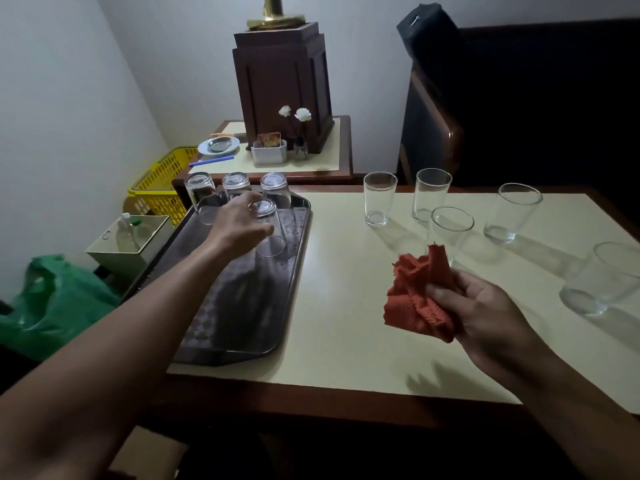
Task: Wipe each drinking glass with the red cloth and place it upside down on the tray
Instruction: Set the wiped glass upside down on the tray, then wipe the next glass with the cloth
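left hand [239, 220] gripping inverted glass [268, 230] on tray [242, 344] — right hand [485, 313] holding red cloth [420, 296]

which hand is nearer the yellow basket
Left. The left hand holds a glass on the tray, just right of the yellow basket; the right hand, holding the red cloth, is much farther right.

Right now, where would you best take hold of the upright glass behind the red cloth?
Probably grip the upright glass round its side wall, coming from the left over bare table once the left hand frees the upturned glass. It stands rim up; other glasses stand behind and right, and the red cloth in the right hand blocks the front.
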The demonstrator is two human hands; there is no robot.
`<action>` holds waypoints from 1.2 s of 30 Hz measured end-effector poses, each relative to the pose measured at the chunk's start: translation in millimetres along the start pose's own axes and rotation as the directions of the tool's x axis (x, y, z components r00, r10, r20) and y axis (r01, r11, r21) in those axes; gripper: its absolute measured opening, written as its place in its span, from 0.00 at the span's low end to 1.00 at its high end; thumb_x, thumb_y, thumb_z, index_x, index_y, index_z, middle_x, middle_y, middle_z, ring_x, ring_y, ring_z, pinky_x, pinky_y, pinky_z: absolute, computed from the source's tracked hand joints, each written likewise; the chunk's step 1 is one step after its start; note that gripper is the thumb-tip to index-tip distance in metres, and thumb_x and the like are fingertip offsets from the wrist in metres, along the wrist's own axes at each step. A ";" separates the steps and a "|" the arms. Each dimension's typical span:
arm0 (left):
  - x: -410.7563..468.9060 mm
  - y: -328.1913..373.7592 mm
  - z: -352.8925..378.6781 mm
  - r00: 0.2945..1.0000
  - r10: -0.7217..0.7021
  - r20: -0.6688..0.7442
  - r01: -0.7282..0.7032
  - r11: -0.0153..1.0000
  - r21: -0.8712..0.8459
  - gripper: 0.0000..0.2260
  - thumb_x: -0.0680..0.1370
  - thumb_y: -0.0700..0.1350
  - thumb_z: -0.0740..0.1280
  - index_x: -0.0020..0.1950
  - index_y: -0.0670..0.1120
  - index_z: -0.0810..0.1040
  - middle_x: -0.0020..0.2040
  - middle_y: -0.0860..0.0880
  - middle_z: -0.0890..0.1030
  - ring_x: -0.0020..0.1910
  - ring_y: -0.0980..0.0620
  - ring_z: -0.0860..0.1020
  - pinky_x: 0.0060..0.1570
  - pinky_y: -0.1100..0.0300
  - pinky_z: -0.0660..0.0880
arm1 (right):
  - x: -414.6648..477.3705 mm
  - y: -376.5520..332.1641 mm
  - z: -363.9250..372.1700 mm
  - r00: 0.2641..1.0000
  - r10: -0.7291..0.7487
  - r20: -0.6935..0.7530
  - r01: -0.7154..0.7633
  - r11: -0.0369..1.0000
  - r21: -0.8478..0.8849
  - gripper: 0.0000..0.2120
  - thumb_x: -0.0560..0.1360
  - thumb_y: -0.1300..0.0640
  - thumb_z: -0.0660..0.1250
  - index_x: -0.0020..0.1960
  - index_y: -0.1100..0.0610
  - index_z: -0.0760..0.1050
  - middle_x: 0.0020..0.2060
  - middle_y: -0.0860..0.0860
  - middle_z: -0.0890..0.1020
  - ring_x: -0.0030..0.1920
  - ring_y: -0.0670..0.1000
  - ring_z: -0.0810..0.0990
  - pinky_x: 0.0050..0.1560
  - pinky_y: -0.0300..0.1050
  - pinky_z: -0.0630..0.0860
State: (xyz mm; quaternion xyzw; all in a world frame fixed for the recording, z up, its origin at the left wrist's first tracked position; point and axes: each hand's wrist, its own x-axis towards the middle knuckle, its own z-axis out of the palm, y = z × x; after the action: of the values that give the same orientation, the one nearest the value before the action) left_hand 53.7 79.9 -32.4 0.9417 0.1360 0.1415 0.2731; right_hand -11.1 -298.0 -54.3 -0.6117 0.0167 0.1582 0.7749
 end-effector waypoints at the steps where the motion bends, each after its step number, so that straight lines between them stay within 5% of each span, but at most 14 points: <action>1: 0.9 0.3 0.2 1.000 -0.003 0.001 0.003 1.000 0.010 0.30 0.72 0.44 0.76 0.74 0.47 0.74 0.66 0.43 0.81 0.59 0.46 0.80 0.55 0.60 0.71 | 2.3 1.5 -2.0 1.000 -0.003 -0.007 0.003 1.000 -0.010 0.14 0.83 0.68 0.63 0.64 0.60 0.81 0.55 0.59 0.89 0.52 0.54 0.90 0.49 0.41 0.86; 4: -5.7 3.1 0.5 1.000 -0.011 -0.003 0.011 0.999 -0.038 0.35 0.73 0.44 0.78 0.78 0.48 0.69 0.68 0.44 0.79 0.61 0.48 0.77 0.58 0.59 0.70 | 6.1 2.2 -5.3 0.999 -0.017 -0.036 0.017 1.000 -0.001 0.13 0.82 0.68 0.64 0.62 0.59 0.83 0.53 0.59 0.89 0.49 0.53 0.90 0.46 0.40 0.86; 6: -16.0 5.8 4.4 0.990 0.042 -0.137 -0.050 0.997 -0.056 0.38 0.72 0.45 0.79 0.79 0.46 0.66 0.69 0.41 0.76 0.67 0.44 0.74 0.64 0.55 0.70 | 4.8 0.2 -8.5 0.998 -0.033 -0.063 0.033 0.999 0.003 0.13 0.83 0.65 0.65 0.62 0.56 0.84 0.53 0.58 0.89 0.48 0.53 0.90 0.44 0.41 0.86; 10: -49.8 41.1 34.1 0.899 0.239 -0.366 -0.253 0.967 0.010 0.27 0.71 0.43 0.77 0.69 0.43 0.75 0.62 0.40 0.79 0.62 0.42 0.75 0.62 0.57 0.68 | -6.5 -7.2 -18.5 0.998 -0.065 -0.018 0.063 0.995 -0.079 0.13 0.85 0.60 0.62 0.65 0.54 0.82 0.53 0.60 0.89 0.52 0.61 0.90 0.47 0.56 0.88; 12: -64.3 71.3 58.1 0.921 0.285 -0.264 -0.319 0.943 -0.095 0.25 0.71 0.44 0.76 0.66 0.45 0.76 0.60 0.44 0.78 0.60 0.45 0.75 0.60 0.59 0.69 | -14.8 -12.2 -27.0 0.993 -0.116 -0.009 0.114 0.984 -0.134 0.13 0.86 0.61 0.62 0.65 0.55 0.82 0.52 0.62 0.89 0.51 0.62 0.89 0.48 0.61 0.88; 15: -72.4 113.7 95.7 0.968 0.248 0.047 -0.223 0.926 -0.306 0.27 0.71 0.47 0.78 0.69 0.50 0.74 0.61 0.49 0.76 0.59 0.51 0.76 0.55 0.59 0.73 | -29.9 -22.6 -46.1 0.984 -0.179 0.007 0.175 0.948 -0.268 0.13 0.86 0.60 0.63 0.66 0.55 0.83 0.50 0.62 0.89 0.48 0.62 0.90 0.46 0.62 0.87; 20: -54.3 166.7 157.5 0.896 0.217 0.388 -0.041 0.910 -0.412 0.48 0.66 0.54 0.84 0.80 0.50 0.63 0.74 0.46 0.72 0.68 0.49 0.72 0.66 0.52 0.74 | -55.2 -39.5 -88.8 0.963 -0.266 -0.030 0.213 0.828 -0.519 0.14 0.86 0.61 0.65 0.64 0.46 0.83 0.44 0.54 0.89 0.38 0.55 0.89 0.42 0.58 0.87; 24: -43.9 191.7 199.6 0.916 0.207 0.344 -0.013 0.871 -0.491 0.47 0.65 0.54 0.85 0.79 0.48 0.65 0.69 0.49 0.75 0.66 0.50 0.73 0.68 0.51 0.74 | -69.2 -48.5 -115.2 0.942 -0.312 -0.126 0.190 0.802 -0.567 0.11 0.84 0.64 0.67 0.55 0.49 0.83 0.44 0.53 0.89 0.37 0.56 0.89 0.38 0.57 0.87; 29: -52.7 201.3 210.2 0.947 0.196 0.256 -0.016 0.822 -0.569 0.25 0.70 0.50 0.82 0.63 0.48 0.77 0.57 0.46 0.82 0.58 0.48 0.81 0.44 0.64 0.78 | -68.1 -53.4 -137.2 0.969 -0.180 -0.171 0.086 0.889 -0.450 0.14 0.85 0.62 0.64 0.62 0.48 0.84 0.51 0.53 0.90 0.51 0.56 0.90 0.59 0.62 0.84; 31: -69.0 199.9 196.9 0.939 0.261 0.225 -0.101 0.832 -0.545 0.22 0.70 0.51 0.82 0.60 0.52 0.77 0.52 0.47 0.82 0.54 0.50 0.81 0.47 0.58 0.81 | -69.2 -59.2 -136.4 0.967 -0.175 -0.184 0.086 0.909 -0.409 0.15 0.87 0.60 0.62 0.62 0.48 0.84 0.52 0.50 0.90 0.53 0.51 0.89 0.63 0.58 0.84; 34: -102.3 193.3 164.4 0.883 0.398 0.249 -0.236 0.834 -0.498 0.25 0.69 0.51 0.83 0.62 0.55 0.77 0.51 0.48 0.79 0.50 0.54 0.81 0.49 0.56 0.81 | -72.5 -70.8 -123.8 0.900 -0.364 -0.239 0.214 0.849 -0.483 0.13 0.85 0.60 0.65 0.63 0.46 0.83 0.51 0.45 0.89 0.53 0.46 0.88 0.53 0.46 0.86; 36: -122.7 187.0 141.5 0.849 0.451 0.277 -0.276 0.824 -0.496 0.29 0.68 0.51 0.84 0.67 0.56 0.77 0.53 0.49 0.77 0.48 0.55 0.80 0.49 0.56 0.83 | -73.3 -74.4 -111.6 0.813 -0.520 -0.261 0.316 0.771 -0.553 0.12 0.82 0.60 0.71 0.63 0.48 0.81 0.53 0.47 0.87 0.53 0.46 0.88 0.49 0.47 0.88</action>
State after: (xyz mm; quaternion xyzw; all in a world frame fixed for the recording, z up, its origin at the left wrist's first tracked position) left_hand 22.1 -180.6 -67.3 0.8730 -0.1407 0.0325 0.4658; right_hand -42.2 -435.8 3.9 -0.7921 -0.0053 -0.1518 0.5912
